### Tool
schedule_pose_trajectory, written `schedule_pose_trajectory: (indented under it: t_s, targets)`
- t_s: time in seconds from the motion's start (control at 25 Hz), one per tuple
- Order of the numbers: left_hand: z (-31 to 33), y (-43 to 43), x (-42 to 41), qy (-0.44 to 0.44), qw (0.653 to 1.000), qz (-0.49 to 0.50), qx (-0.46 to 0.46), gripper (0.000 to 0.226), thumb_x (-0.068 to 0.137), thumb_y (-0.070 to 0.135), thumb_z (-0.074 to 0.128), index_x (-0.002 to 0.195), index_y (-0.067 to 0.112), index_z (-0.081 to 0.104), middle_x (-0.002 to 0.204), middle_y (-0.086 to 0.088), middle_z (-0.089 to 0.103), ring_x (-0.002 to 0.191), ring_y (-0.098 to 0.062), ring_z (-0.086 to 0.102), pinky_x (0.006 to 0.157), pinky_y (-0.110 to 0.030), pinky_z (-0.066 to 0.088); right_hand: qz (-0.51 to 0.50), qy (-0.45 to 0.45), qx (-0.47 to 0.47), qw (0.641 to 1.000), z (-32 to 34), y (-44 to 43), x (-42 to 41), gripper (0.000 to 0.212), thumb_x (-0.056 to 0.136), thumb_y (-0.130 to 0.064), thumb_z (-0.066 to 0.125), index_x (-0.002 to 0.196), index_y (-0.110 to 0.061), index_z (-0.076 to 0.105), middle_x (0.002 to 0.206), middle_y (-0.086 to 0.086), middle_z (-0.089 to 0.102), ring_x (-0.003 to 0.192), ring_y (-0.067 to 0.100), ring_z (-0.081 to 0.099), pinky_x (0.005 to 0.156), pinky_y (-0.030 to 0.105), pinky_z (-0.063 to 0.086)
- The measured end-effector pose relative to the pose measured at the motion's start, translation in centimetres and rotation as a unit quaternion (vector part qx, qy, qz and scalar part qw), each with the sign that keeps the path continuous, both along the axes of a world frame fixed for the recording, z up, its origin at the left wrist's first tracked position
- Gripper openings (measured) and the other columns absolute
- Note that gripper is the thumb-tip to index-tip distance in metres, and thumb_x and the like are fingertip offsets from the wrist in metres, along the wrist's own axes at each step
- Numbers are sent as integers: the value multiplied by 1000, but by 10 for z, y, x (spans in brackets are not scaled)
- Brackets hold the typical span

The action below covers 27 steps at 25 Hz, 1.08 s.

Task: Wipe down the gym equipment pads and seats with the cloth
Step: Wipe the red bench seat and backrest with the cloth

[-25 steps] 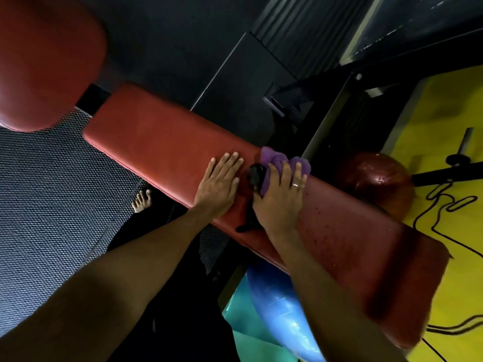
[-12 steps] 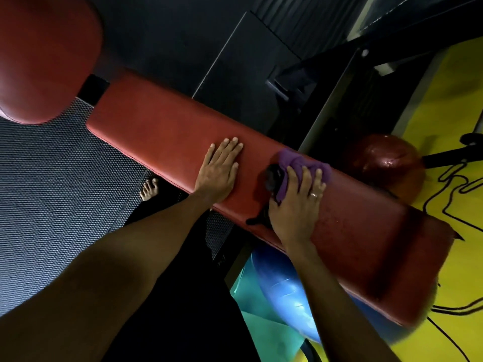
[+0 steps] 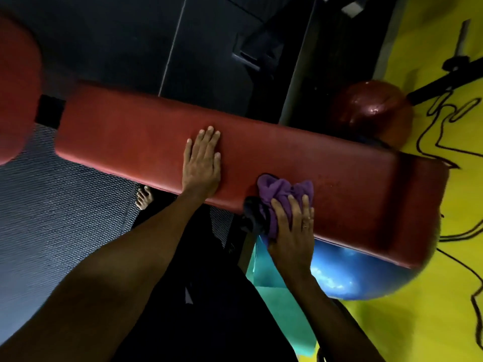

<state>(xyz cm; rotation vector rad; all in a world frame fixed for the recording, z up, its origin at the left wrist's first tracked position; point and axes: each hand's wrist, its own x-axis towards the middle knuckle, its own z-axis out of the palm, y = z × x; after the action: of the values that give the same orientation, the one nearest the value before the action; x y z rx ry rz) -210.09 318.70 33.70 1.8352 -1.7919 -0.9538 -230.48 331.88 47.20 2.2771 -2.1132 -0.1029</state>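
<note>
While the seat pad at far left sits untouched, the left hand lies flat, fingers straight, braced on the long bench pad. Further right, the right hand grips the bunched purple cloth against that pad's near edge. Step: mid-wipe. Next, probably: draw the cloth rightward along the pad's end, under even pressure.

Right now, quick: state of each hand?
Left hand: open, flat on the red bench pad, holding nothing.
Right hand: closed on the purple cloth at the pad's near edge.
</note>
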Motion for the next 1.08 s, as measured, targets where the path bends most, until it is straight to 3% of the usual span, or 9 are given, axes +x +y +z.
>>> schedule_pose_trajectory:
  t_s: [0.2, 0.36, 0.48, 0.6, 0.76, 0.88, 0.96, 1.08]
  targets:
    - [-3, 2, 0, -12, 1000, 5, -3, 54, 103, 30, 27, 155, 17, 32, 163, -1, 27, 152, -17, 18, 125, -44, 9, 0, -20, 104, 994, -27, -36, 78, 120, 40, -29, 86, 152, -22, 46, 160, 10, 27, 153, 38, 12, 125, 56, -3]
    - [1, 1, -1, -26, 1000, 1, 3, 53, 104, 28, 29, 156, 17, 30, 164, -1, 26, 152, -17, 18, 125, -42, 7, 61, -44, 73, 994, -16, -38, 51, 94, 61, -31, 81, 150, -23, 50, 160, 11, 37, 154, 38, 20, 125, 57, 12]
    - [5, 0, -1, -21, 1000, 0, 12, 54, 104, 29, 28, 156, 17, 28, 164, 0, 24, 152, -16, 15, 125, -40, 3, -75, -47, 12, 996, 19, -20, -2, 85, 68, -36, 70, 148, -22, 46, 155, 15, 41, 152, 39, 23, 122, 61, 18]
    - [8, 1, -2, -23, 1000, -1, 7, 55, 103, 30, 26, 156, 14, 28, 164, -3, 24, 153, -18, 15, 125, -42, 1, -176, -30, -31, 983, 27, -14, -12, 75, 78, -36, 55, 145, -6, 41, 150, 23, 42, 149, 42, 27, 119, 64, 23]
    - [13, -2, -4, -10, 1000, -13, -2, 54, 101, 23, 31, 153, 11, 35, 161, -6, 30, 151, -22, 22, 124, -47, 5, -134, -58, -4, 989, 5, -36, 19, 90, 68, -29, 73, 146, 1, 41, 154, 23, 39, 152, 40, 23, 125, 57, 15]
    - [17, -7, -6, 18, 999, -47, -8, 58, 98, 25, 26, 152, 9, 36, 161, -8, 31, 149, -25, 25, 124, -47, 9, -91, -52, 50, 993, -3, -48, 60, 112, 60, -42, 75, 157, -7, 32, 166, 18, 22, 156, 39, 10, 126, 55, 8]
    - [17, -5, -7, 24, 998, -53, 1, 61, 97, 28, 21, 152, 7, 35, 161, -10, 30, 150, -26, 24, 124, -47, 9, -48, -58, 82, 994, -13, -56, 76, 109, 67, -49, 75, 161, -19, 29, 169, 14, 14, 156, 40, 2, 126, 55, 2]
    - [16, -4, -2, 25, 998, -59, -11, 58, 101, 29, 21, 153, 8, 34, 162, -8, 28, 151, -24, 22, 125, -42, 7, 2, -69, 69, 995, -26, -79, 73, 89, 66, -35, 81, 149, -25, 51, 165, 12, 29, 155, 41, 11, 126, 57, 4]
